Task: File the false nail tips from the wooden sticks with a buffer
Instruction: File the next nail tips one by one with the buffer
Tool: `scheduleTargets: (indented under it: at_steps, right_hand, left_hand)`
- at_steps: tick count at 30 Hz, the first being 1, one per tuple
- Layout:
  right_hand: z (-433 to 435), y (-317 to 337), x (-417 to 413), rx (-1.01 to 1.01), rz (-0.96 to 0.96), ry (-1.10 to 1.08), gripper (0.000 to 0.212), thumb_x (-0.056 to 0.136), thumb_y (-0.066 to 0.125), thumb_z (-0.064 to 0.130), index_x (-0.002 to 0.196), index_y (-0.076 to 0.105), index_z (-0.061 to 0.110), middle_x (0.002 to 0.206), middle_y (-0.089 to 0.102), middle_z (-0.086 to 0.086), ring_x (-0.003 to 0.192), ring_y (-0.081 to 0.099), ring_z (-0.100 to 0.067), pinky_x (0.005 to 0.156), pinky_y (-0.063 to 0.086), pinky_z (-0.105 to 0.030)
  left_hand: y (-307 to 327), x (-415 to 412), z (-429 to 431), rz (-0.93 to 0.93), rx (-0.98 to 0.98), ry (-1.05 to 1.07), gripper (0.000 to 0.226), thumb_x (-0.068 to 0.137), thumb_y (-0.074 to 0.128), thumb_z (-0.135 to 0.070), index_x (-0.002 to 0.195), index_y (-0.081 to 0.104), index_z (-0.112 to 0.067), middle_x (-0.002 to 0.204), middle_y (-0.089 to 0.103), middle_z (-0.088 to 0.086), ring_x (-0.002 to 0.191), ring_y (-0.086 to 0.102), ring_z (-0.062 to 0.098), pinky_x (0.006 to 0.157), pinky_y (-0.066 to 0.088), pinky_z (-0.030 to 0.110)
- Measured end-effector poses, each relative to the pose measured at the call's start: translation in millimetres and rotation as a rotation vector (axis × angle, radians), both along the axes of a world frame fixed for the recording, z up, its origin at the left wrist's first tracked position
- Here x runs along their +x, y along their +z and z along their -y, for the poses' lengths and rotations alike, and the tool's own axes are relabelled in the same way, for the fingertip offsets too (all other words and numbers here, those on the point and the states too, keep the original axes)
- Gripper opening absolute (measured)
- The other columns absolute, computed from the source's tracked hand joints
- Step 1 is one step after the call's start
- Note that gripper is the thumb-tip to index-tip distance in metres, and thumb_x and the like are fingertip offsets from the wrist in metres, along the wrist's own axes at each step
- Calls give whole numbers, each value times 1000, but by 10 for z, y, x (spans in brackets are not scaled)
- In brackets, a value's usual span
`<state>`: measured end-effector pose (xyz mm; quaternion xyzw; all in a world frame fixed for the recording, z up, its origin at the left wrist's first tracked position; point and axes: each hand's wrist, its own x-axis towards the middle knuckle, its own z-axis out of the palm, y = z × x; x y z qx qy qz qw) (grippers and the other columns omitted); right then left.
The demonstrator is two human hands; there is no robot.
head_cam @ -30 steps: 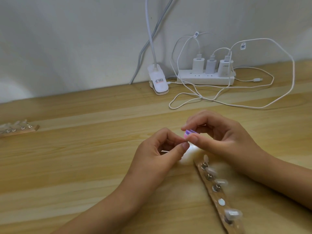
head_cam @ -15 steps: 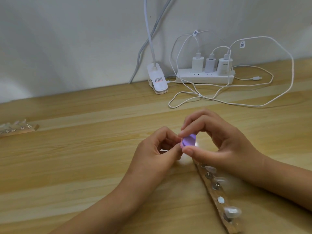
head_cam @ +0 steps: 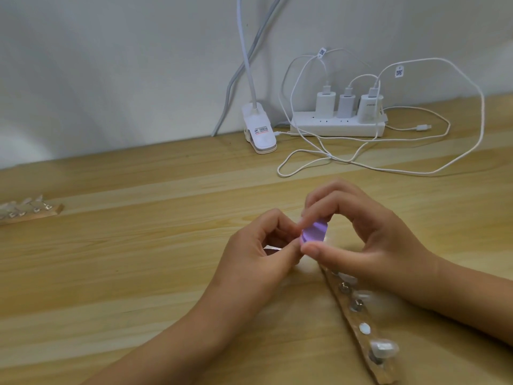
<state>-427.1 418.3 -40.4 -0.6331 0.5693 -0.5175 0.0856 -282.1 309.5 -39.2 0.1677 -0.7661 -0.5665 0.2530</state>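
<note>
Pinching the purple buffer (head_cam: 397, 232) between thumb and fingers at centre, the right hand (head_cam: 369, 245) meets the left hand (head_cam: 258, 254), which nips a small pale piece (head_cam: 273, 248), while the wooden stick (head_cam: 359, 317) of nail tips (head_cam: 384, 349) lies lower right.

The left grip (head_cam: 249, 254) and the right grip (head_cam: 369, 245) are bare human hands, each on a bare forearm that runs uncovered to the picture's edge. The left forearm (head_cam: 180, 337) is slim and smooth, and so is the right forearm (head_cam: 472, 298). The right thumbnail (head_cam: 312, 249) is short, rounded and plain. Soft creases mark the knuckles, and the outlines are slightly blurred.
</note>
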Motion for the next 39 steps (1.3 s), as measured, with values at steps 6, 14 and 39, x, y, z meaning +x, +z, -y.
scheduleTargets:
  at_steps: [6, 14, 39]
  right_hand:
    - [5, 26, -30, 28, 66, -50, 18, 86, 72, 30, 97, 68, 17, 100, 61, 0, 98, 60, -19, 91, 47, -28]
    - [-12, 31, -1, -48, -178, -89, 22, 84, 72, 30, 97, 69, 14, 105, 59, 0, 103, 59, -16, 93, 43, -25]
    - [-7, 65, -9, 97, 448, 17, 23, 89, 62, 31, 105, 73, 18, 93, 72, -8, 91, 71, -14, 84, 52, -20]
  left_hand:
    - [-11, -6, 4, -13, 1, 1, 21, 84, 74, -20, 69, 63, -29, 68, 64, -11, 66, 59, 3, 61, 44, 17]
    - [-17, -6, 19, -11, 14, 8, 25, 86, 72, -12, 69, 62, -29, 63, 61, -13, 61, 56, 2, 59, 43, 17]
    - [-72, -8, 44, -54, 82, 17, 9, 77, 72, -25, 75, 64, -22, 75, 70, -4, 70, 65, 8, 68, 52, 23]
